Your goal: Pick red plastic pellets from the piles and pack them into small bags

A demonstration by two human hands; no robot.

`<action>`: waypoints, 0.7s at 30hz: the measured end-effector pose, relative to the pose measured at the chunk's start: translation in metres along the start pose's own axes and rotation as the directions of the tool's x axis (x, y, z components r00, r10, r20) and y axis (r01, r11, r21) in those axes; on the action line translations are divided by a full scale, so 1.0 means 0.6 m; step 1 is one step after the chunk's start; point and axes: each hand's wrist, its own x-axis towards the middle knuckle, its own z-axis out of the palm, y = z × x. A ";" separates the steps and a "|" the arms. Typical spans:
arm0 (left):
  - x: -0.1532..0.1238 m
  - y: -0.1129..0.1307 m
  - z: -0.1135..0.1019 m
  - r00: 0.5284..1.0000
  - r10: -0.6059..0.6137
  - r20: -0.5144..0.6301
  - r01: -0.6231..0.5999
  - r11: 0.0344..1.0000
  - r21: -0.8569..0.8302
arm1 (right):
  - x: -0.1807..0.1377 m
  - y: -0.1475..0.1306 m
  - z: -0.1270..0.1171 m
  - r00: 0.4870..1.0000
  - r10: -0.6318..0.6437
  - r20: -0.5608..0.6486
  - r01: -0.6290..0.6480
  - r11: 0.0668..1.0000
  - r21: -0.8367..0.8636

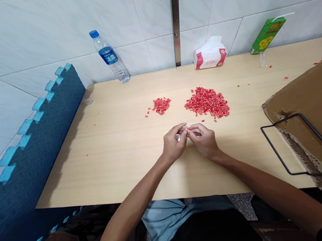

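My left hand point(175, 142) and my right hand point(204, 139) meet fingertip to fingertip over the front middle of the table. Between their pinched fingertips shows a small red piece point(188, 129), mostly covered by the fingers. Something pale and small sits at the left fingers, too hidden to name. Beyond my right hand lies a large pile of small red pieces point(209, 102), short and tube-like. A smaller pile of the same red pieces point(161, 106) lies beyond my left hand, with a few strays at its left edge.
A water bottle point(111, 58), a tissue pack point(210, 56) and a green drink carton point(268, 36) stand along the tiled wall. On the right are a cardboard box point(312, 108) and a black wire frame point(276, 154). Blue foam mats point(49, 128) border the table's left side.
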 end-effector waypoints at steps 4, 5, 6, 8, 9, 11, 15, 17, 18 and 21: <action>0.000 0.003 0.000 1.000 -0.004 -0.012 0.004 0.999 0.042 | -0.001 0.000 0.000 0.999 -0.055 0.004 0.055 0.996 -0.077; 0.001 0.003 -0.001 1.000 -0.003 -0.005 0.003 0.999 0.045 | -0.002 0.000 0.000 0.998 -0.066 0.008 0.066 0.993 -0.102; 0.002 0.002 -0.002 1.000 -0.005 0.002 0.005 0.999 0.042 | -0.002 0.000 0.000 0.997 -0.079 0.010 0.079 0.989 -0.122; 0.005 -0.001 -0.005 1.000 -0.014 0.011 0.013 0.999 0.036 | -0.005 0.000 0.000 0.993 -0.114 0.008 0.114 0.984 -0.136; 0.008 -0.003 -0.007 1.000 -0.018 0.009 0.018 0.999 0.040 | -0.006 0.000 0.000 0.991 -0.137 0.004 0.136 0.982 -0.127; 0.016 -0.009 -0.012 0.999 -0.029 -0.040 0.031 0.998 0.061 | -0.009 -0.002 0.000 0.985 -0.175 -0.008 0.173 0.980 -0.103; 0.031 -0.019 -0.023 0.970 -0.042 -0.239 0.083 0.982 0.167 | -0.005 -0.006 -0.007 0.979 -0.182 -0.092 0.170 0.977 -0.129; 0.034 -0.021 -0.027 0.951 -0.044 -0.305 0.116 0.968 0.224 | 0.007 -0.008 -0.017 0.972 -0.181 -0.147 0.153 0.971 -0.182; 0.035 -0.022 -0.028 0.945 -0.051 -0.322 0.135 0.961 0.243 | 0.014 -0.008 -0.024 0.969 -0.188 -0.163 0.149 0.963 -0.223; 0.035 -0.025 -0.029 0.943 -0.106 -0.317 0.193 0.947 0.258 | 0.042 -0.004 -0.050 0.962 -0.237 -0.138 0.163 0.899 -0.406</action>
